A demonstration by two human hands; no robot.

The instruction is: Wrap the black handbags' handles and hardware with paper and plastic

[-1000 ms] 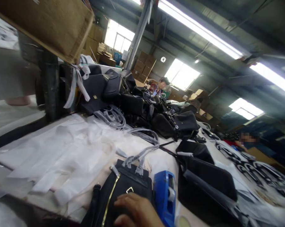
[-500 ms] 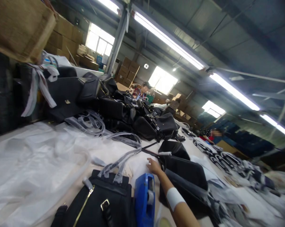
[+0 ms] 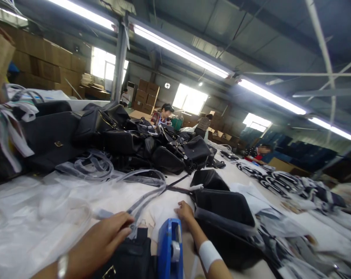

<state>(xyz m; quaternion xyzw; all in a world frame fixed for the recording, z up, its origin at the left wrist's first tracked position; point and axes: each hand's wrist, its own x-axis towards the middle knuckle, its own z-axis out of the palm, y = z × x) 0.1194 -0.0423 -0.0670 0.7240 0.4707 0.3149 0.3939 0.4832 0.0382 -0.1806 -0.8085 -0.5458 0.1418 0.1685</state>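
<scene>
My left hand [image 3: 105, 236] reaches in over a black bag [image 3: 134, 252], its fingers stretched forward and the thumb apart from them. Its fingertips are beside the bag's handles [image 3: 143, 203], which are wrapped in clear plastic; whether they touch cannot be made out. A blue tape dispenser [image 3: 164, 248] stands just right of that bag. Beyond the dispenser, my right hand [image 3: 185, 212] is low over white sheet material [image 3: 163, 207], fingers loosely bent and apart, with no object visible in them. A white band circles the right forearm. My left hand hides much of the bag.
Right of my right arm lies another black bag [image 3: 222, 207]. Black bags [image 3: 169, 157] are heaped at the back. Crumpled plastic sheeting [image 3: 41, 217] covers the left side. Wrapped straps [image 3: 271, 178] lie at the far right. Other people [image 3: 162, 116] are in the background.
My left hand has come into view from the lower left, over the near bag. The right hand stays near the dispenser. The view has shifted, showing more on the right.
</scene>
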